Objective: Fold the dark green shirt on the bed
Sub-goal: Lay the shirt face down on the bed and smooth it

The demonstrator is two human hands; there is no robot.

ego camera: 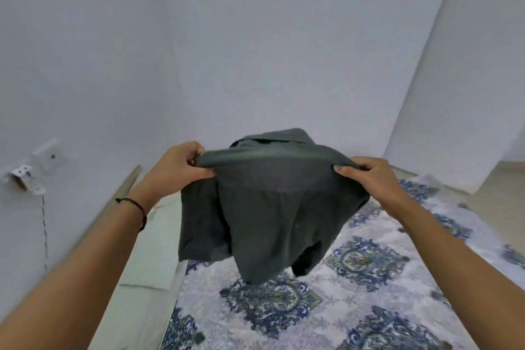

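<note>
A: Where is the dark green shirt (pixel 264 207) now?
B: In air above the bed (pixel 369 293), hem hanging down. Left hand (pixel 176 167) & right hand (pixel 366 176) both closed, pinching its top edge w/ fingers.

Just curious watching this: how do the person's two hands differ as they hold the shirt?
The left hand has a dark cord bracelet on its wrist; the right hand has a bare wrist. The left hand grips higher in the picture, the right slightly lower. Both pinch the top fold of the dark green shirt, holding it above the patterned bedspread.
</note>
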